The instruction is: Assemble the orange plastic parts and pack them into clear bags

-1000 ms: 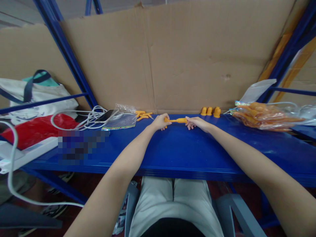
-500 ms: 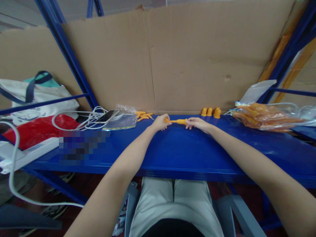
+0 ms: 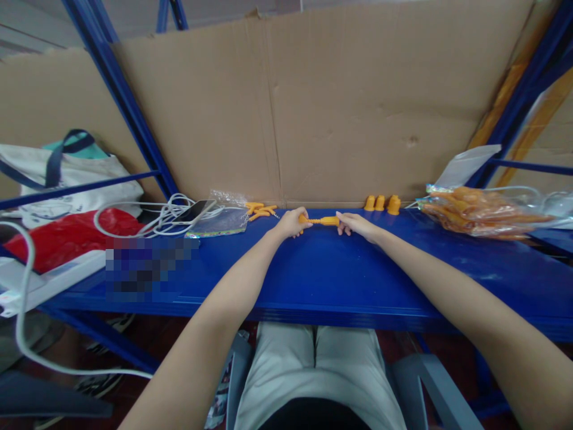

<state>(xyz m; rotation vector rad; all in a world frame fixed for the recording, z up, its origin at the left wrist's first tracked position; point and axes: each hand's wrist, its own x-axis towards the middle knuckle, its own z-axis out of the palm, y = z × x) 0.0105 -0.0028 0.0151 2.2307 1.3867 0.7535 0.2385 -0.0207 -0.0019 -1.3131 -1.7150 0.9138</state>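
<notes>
An orange plastic piece (image 3: 329, 221) with a thin ridged shaft and a thicker handle-like end is held level just above the blue tabletop. My left hand (image 3: 292, 223) is closed around its left end, fingers and thumb hiding that part. On the other side, my right hand (image 3: 357, 226) pinches the tip of the thick end between thumb and fingers. Behind my left hand lie several orange branched pieces (image 3: 259, 210) with small chains. Past my right hand, three orange caps (image 3: 380, 203) stand in a row by the cardboard.
A cardboard sheet (image 3: 331, 107) backs the blue table (image 3: 340, 275). To the left are coiled white cables (image 3: 174, 218), a phone (image 3: 196, 211), a clear packet (image 3: 219, 223), a red bag (image 3: 80, 236) and a power strip (image 3: 67, 275). Bagged orange parts (image 3: 474, 212) lie at right.
The fingers of my right hand have shifted slightly around the end of the orange piece. My left hand has stayed in place.
</notes>
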